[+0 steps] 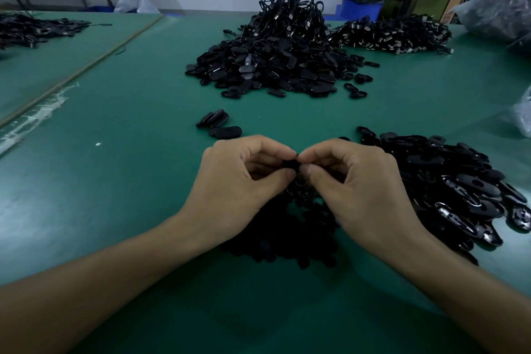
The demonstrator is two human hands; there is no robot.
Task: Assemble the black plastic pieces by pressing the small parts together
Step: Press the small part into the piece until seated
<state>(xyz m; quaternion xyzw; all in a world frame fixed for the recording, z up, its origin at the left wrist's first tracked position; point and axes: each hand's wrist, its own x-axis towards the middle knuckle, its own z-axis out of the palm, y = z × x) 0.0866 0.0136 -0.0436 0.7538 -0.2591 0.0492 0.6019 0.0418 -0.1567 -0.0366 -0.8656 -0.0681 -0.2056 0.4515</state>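
Observation:
My left hand [241, 181] and my right hand [353, 184] meet over the green table [115, 181], fingertips together. Between thumbs and forefingers they pinch a small black plastic piece [289, 164], mostly hidden by the fingers. Under my wrists lies a heap of small matte black parts [287, 236]. To the right spreads a pile of glossy oval black pieces [459, 190]. A few oval pieces [218, 122] lie just beyond my left hand.
A large mound of black oval shells topped with cables [275, 57] sits at the table's middle back, with another cable pile [393, 34] to its right. Plastic bags [500, 8] lie at the right edge. A blue bin [360, 10] stands behind.

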